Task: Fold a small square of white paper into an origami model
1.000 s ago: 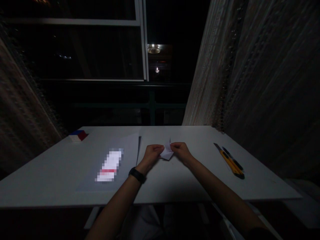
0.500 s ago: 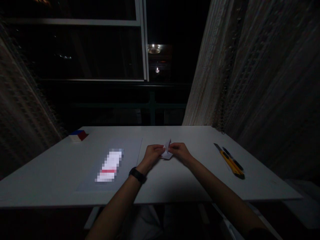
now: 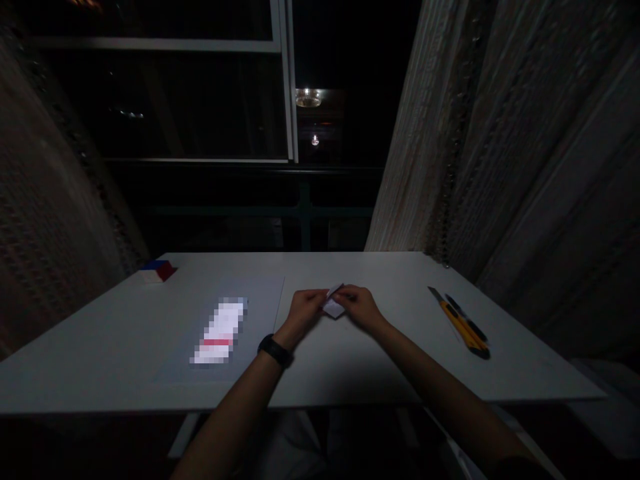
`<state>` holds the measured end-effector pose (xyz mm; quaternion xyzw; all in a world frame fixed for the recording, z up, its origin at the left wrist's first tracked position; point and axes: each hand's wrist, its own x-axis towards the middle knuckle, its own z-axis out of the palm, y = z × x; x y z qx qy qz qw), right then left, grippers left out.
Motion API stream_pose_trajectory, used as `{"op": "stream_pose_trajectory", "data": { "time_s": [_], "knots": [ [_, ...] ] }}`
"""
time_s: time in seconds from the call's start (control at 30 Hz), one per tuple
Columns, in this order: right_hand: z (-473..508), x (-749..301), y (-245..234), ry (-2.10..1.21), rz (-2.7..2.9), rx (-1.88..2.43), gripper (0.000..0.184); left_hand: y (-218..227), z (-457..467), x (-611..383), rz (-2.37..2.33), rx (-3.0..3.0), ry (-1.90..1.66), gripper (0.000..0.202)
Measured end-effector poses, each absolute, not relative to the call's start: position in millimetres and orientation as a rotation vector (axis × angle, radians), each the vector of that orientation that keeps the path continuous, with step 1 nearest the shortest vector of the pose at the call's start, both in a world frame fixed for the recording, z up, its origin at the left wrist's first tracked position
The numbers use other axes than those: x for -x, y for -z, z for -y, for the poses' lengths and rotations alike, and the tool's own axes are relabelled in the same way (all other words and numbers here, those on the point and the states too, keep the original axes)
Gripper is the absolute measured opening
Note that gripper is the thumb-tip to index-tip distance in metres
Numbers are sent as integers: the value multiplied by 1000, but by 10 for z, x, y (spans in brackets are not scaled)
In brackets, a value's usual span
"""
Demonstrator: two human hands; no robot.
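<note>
A small piece of folded white paper (image 3: 334,307) is held between my two hands, just over the middle of the table. My left hand (image 3: 306,310), with a dark watch on its wrist, pinches the paper's left side. On the other side my right hand (image 3: 361,305) has its thumb and fingers closed on the upper right part, where a flap leans over. The fingertips partly cover the paper, so its exact folds are hard to make out in the dim light.
On the white table (image 3: 390,373), a lit phone (image 3: 220,331) with a blurred screen lies on a paper sheet (image 3: 267,300) at left. A blue, red and white cube (image 3: 157,271) stands far left. A yellow utility knife (image 3: 463,327) and a dark pen (image 3: 466,317) lie at right.
The paper's raised flap has tipped down to the right and lies flatter. My right fingers have shifted slightly over it, and my left hand has hardly moved.
</note>
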<state>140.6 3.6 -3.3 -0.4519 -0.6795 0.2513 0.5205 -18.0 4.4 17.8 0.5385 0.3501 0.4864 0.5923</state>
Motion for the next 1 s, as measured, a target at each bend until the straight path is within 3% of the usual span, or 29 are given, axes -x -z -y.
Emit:
{"op": "stream_pose_trajectory", "data": {
  "time_s": [0.23, 0.43, 0.9, 1.0],
  "knots": [
    [-25, -1413, 7, -505, 1685, 1059, 22, -103, -96, 169, -674, -1308, -1111, 44],
    [-14, -1403, -4, -516, 1708, 1014, 29, -77, -164, 165, -834, -1268, -1216, 33],
    [18, -1351, -21, -724, 1400, 946, 21, -174, -69, 177, -773, -1136, -1216, 38],
    [19, -1345, -23, -769, 1228, 952, 37, -192, -57, 181, -784, -1147, -1259, 39]
  ]
}}
